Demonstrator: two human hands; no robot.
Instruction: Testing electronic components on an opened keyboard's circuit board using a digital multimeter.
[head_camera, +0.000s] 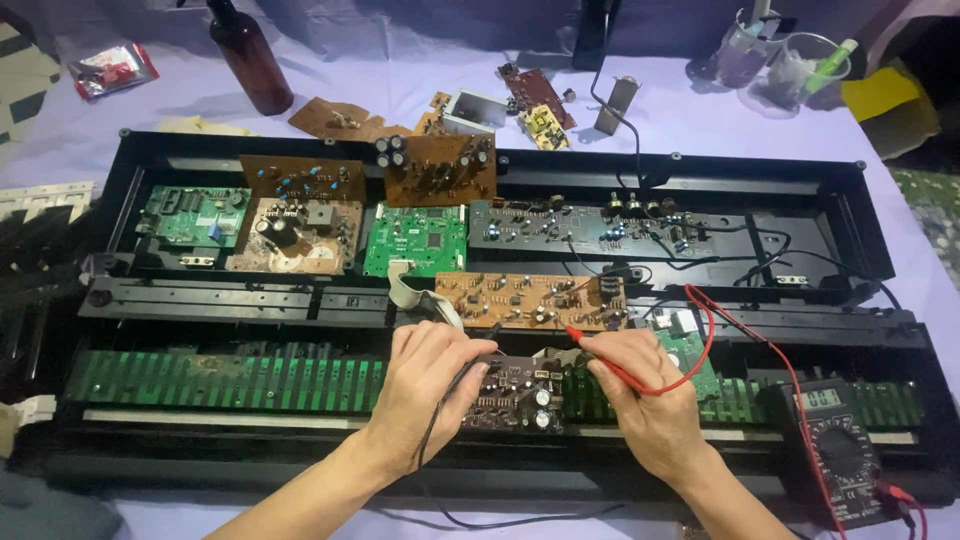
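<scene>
My left hand (425, 385) grips a black test probe (487, 338), its tip touching the brown circuit board (530, 300) in the middle of the open black keyboard chassis (480, 160). My right hand (650, 395) pinches a red test probe (600, 355), whose tip also rests on that brown board's lower edge. Between my hands lies a small dark circuit board (515, 395) with round capacitors. A red lead (760, 345) curves right to a black multimeter (838, 455) at the chassis's lower right corner.
Several more boards sit in the chassis: green ones (192, 215) (414, 240), brown ones (300, 215) (440, 168) and a long dark one (600, 228). A brown bottle (250, 60), loose boards (538, 100), clear cups (790, 65) and a red packet (110, 68) lie on the purple cloth behind.
</scene>
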